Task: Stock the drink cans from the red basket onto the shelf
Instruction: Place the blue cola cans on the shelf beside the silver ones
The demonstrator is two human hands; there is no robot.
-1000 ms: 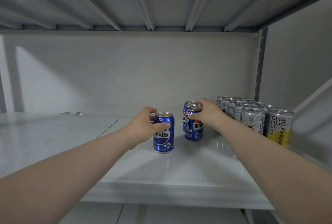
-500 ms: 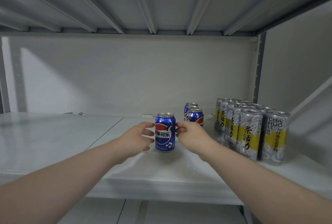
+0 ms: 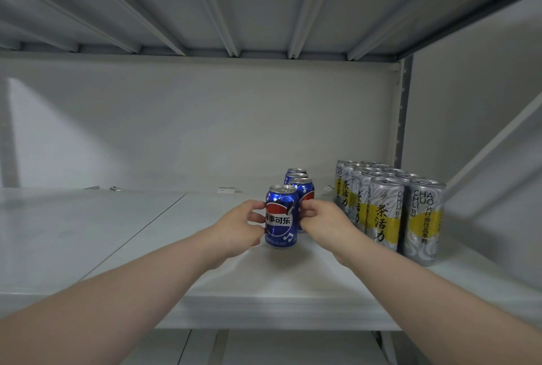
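Front blue can (image 3: 281,218) stands upright on shelf (image 3: 146,232), near its front edge. Left hand (image 3: 234,230) and right hand (image 3: 325,222) grasp its sides with curled fingertips. More blue cans (image 3: 305,188) directly behind; silver-yellow tea cans (image 3: 384,212) to the right.
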